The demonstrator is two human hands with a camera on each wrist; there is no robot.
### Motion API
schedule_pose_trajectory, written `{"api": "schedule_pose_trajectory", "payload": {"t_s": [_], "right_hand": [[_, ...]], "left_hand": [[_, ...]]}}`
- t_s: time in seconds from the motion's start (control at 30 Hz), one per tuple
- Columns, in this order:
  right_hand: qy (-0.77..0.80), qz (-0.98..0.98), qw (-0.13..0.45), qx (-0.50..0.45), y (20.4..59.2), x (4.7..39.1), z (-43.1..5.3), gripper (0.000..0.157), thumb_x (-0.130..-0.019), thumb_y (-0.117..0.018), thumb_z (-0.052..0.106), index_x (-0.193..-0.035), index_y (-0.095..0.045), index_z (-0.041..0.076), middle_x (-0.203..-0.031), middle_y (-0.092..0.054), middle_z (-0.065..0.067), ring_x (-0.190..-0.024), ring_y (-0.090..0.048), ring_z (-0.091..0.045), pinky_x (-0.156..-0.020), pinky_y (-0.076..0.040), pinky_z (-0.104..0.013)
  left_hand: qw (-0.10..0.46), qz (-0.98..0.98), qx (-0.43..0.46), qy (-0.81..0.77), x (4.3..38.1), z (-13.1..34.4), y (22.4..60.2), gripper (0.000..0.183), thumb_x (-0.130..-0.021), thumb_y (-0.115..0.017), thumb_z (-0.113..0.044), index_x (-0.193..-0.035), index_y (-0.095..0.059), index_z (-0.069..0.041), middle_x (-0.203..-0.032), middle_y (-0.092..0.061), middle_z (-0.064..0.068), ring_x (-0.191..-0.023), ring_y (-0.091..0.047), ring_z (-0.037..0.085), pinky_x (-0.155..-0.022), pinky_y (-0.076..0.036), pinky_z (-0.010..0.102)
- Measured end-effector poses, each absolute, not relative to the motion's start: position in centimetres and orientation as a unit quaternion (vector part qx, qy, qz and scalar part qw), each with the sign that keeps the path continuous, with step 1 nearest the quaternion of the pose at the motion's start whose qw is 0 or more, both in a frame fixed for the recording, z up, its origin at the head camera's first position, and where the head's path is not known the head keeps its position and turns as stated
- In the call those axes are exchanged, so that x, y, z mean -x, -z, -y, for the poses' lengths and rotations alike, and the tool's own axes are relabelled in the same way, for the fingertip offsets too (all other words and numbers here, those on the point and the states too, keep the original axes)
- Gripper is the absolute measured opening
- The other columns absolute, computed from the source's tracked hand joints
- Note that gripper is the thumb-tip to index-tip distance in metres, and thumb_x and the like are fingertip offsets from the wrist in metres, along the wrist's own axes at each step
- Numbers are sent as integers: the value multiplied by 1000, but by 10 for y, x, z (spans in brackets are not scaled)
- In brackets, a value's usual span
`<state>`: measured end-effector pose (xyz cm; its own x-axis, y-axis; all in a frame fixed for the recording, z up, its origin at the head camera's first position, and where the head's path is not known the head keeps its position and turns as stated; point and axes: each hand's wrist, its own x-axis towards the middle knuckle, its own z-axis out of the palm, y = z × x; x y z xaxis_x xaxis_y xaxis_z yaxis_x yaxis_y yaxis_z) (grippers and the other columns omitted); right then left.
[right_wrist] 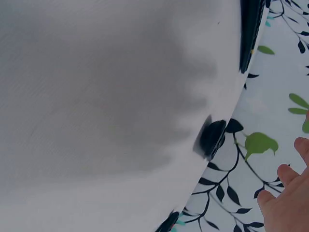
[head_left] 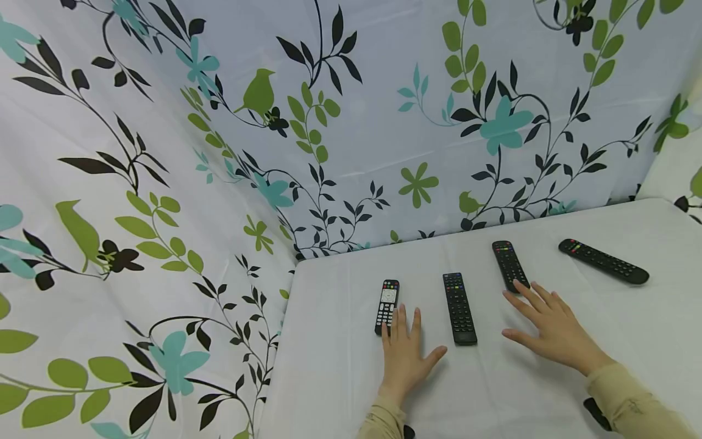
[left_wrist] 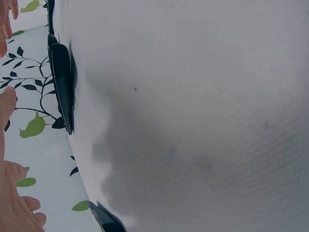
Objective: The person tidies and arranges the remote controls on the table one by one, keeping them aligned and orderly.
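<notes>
A small remote control with pale buttons lies at the left of a row on the white table. My left hand is just below it, fingers spread, fingertips overlapping its lower end in the head view. To its right lies a longer black remote control. My right hand, also spread, has fingertips near the lower end of a third remote control. Both wrist views show the hands raised off the tabletop, the left hand and right hand holding nothing.
A fourth black remote control lies slanted at the far right. Patterned cloth with leaves and birds hangs behind and left of the table. A dark object shows partly beside the right sleeve; its kind is unclear.
</notes>
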<state>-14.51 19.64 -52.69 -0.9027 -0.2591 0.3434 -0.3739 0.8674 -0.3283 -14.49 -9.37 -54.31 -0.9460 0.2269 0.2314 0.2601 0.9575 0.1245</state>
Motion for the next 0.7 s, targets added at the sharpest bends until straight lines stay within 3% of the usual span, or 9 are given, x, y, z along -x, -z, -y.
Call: {"api": "schedule_pose_trajectory", "payload": {"t_s": [0.1,0.2,0.4,0.7], "right_hand": [[-212,951,146,-174,524,148,-185,72,-74,-60,50,-135,-33,25,-143,-28,-8,-137,-9,-27,-101,-14,-57],[-221,947,147,-183,522,152,-172,71,-73,-61,50,-134,-35,24,-140,-33,-9,-132,-20,-31,-93,-25,-57],[-236,940,145,-197,517,158,-149,69,-73,-60,51,-132,-39,21,-137,-36,-10,-123,-32,-37,-93,-28,-57],[-263,933,137,-203,514,164,-123,63,-77,-59,46,-131,-41,19,-135,-39,-10,-121,-36,-34,-93,-34,-53]], "left_hand": [[106,984,116,84,147,95,540,82,-74,-41,-69,-139,-24,-21,-146,-18,13,-134,-19,29,-104,-18,53],[110,983,112,95,149,97,537,79,-75,-44,-66,-138,-28,-21,-145,-22,13,-133,-21,29,-103,-20,54],[126,981,109,95,156,103,533,73,-76,-45,-64,-134,-35,-21,-141,-30,13,-128,-31,31,-101,-24,52],[150,977,102,116,163,113,530,67,-76,-52,-58,-130,-42,-19,-136,-37,13,-122,-38,30,-99,-26,52]]}}
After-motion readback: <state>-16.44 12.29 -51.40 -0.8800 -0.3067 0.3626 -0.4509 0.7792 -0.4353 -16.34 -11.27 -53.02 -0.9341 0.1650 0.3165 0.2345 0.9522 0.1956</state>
